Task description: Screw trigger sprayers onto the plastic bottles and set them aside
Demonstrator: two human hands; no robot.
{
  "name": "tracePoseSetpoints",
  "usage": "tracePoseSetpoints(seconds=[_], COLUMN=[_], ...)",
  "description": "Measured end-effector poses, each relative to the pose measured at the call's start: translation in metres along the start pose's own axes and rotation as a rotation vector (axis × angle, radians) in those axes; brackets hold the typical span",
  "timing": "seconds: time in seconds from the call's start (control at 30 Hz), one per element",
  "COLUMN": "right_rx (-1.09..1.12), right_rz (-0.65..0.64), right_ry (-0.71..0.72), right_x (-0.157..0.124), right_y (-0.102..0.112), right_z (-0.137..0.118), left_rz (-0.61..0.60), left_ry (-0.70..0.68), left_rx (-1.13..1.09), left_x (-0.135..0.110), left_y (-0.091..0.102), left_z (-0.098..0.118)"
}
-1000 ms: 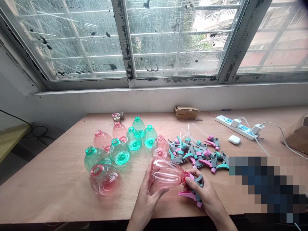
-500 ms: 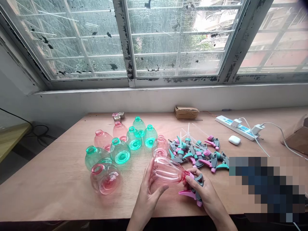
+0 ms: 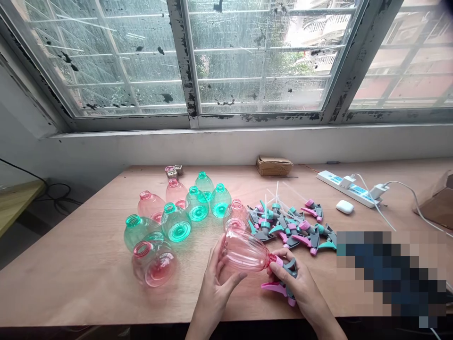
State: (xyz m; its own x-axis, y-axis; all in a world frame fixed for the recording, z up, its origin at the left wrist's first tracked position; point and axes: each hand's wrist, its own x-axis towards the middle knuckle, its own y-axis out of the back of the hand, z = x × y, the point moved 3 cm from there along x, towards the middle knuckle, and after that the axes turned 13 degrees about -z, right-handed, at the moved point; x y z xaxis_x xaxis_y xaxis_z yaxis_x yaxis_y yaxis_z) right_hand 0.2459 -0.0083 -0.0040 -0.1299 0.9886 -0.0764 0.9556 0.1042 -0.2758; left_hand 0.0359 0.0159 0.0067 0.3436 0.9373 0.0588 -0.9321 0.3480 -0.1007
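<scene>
My left hand (image 3: 215, 283) wraps round the body of a clear pink bottle (image 3: 244, 252) that lies on its side just above the wooden table (image 3: 88, 278). At the bottle's neck my right hand (image 3: 300, 288) grips a pink and grey spray trigger head (image 3: 283, 278) that sits on the neck. A pile of several loose pink, teal and grey trigger heads (image 3: 290, 224) with white dip tubes lies just beyond my right hand. Several open pink and green bottles (image 3: 177, 222) stand grouped to the left.
A white power strip (image 3: 348, 189) with plugged chargers and cables lies at the back right, a white earbud case (image 3: 344, 206) beside it. A small cardboard box (image 3: 274, 165) sits by the wall. A brown box (image 3: 439, 203) is at the far right edge. Windows run behind.
The pink bottle has tipped a little, its base rising and shifting left while my left hand slid along its body. My right hand stays on the trigger head at the neck.
</scene>
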Motion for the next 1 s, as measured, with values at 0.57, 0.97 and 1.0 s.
tracePoseSetpoints(seconds=[0.57,0.97,1.0], right_rx=[0.019,-0.017,-0.016], right_rz=[-0.008,-0.014,-0.018], right_ry=[-0.033,-0.035,-0.031], right_x=[-0.0017,-0.0024,-0.0025], right_y=[-0.0017,-0.0031,-0.0027], right_z=[-0.0048,-0.0014,-0.0009], left_rz=[-0.016,-0.023,-0.023], left_ry=[0.007,0.006,0.005], left_rx=[-0.003,-0.008,-0.017], left_x=[-0.0001,-0.0034,-0.0029], left_y=[0.0007,-0.001,-0.001], left_z=[-0.0031,0.0008,0.0005])
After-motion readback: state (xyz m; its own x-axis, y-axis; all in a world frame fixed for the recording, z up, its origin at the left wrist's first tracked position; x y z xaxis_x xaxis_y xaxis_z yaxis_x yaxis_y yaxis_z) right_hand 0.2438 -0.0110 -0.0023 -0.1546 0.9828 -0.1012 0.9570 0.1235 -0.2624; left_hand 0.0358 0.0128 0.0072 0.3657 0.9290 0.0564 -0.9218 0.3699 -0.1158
